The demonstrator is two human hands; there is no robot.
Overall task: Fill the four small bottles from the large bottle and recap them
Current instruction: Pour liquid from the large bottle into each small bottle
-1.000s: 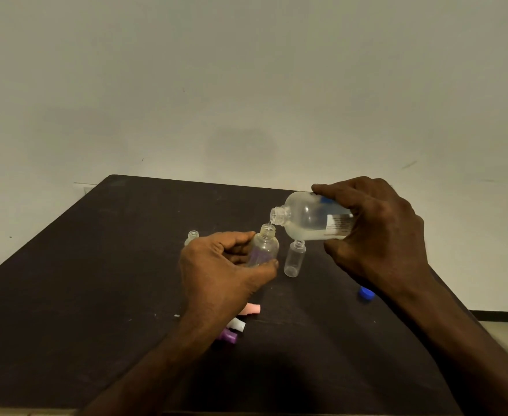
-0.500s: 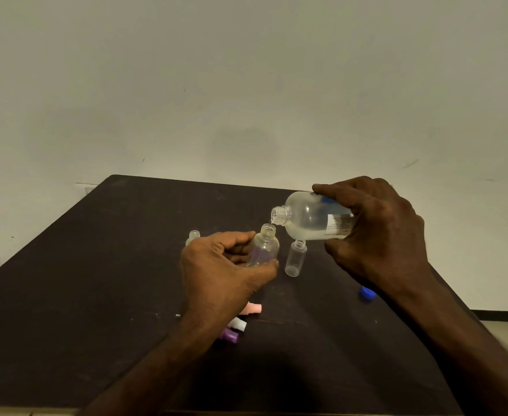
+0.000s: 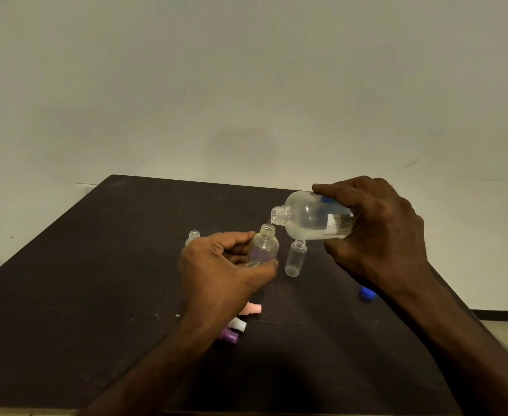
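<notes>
1. Right now the right hand [image 3: 378, 232] has its grip wrapped round the large bottle [image 3: 309, 217], tipped nearly flat with its open mouth pointing left, just above the small bottle [image 3: 263, 247] that the left hand [image 3: 219, 271] pinches between thumb and fingers over the tabletop [image 3: 97, 280].
2. Step in hand looks like pouring into that small bottle. Best keep the two mouths nearly touching, lip directly over the narrow neck, and tilt slowly; a fast tilt would likely overshoot such a small opening.
3. Keep the held bottle upright and steady, stop short of the neck so the cap fits after.
4. A second small bottle [image 3: 295, 259] stands uncapped just beside, under the large one; drips could land on it.
5. A third small bottle [image 3: 193, 237] is mostly hidden behind the left hand; the fourth isn't visible.
6. Pink cap [image 3: 252, 308], white cap [image 3: 238, 324] and purple cap [image 3: 229, 335] lie partly under the left wrist; blue cap [image 3: 366, 293] sits by the right wrist.
7. Fill levels are hard to read through clear plastic; whether any stream is running, can't tell.
</notes>
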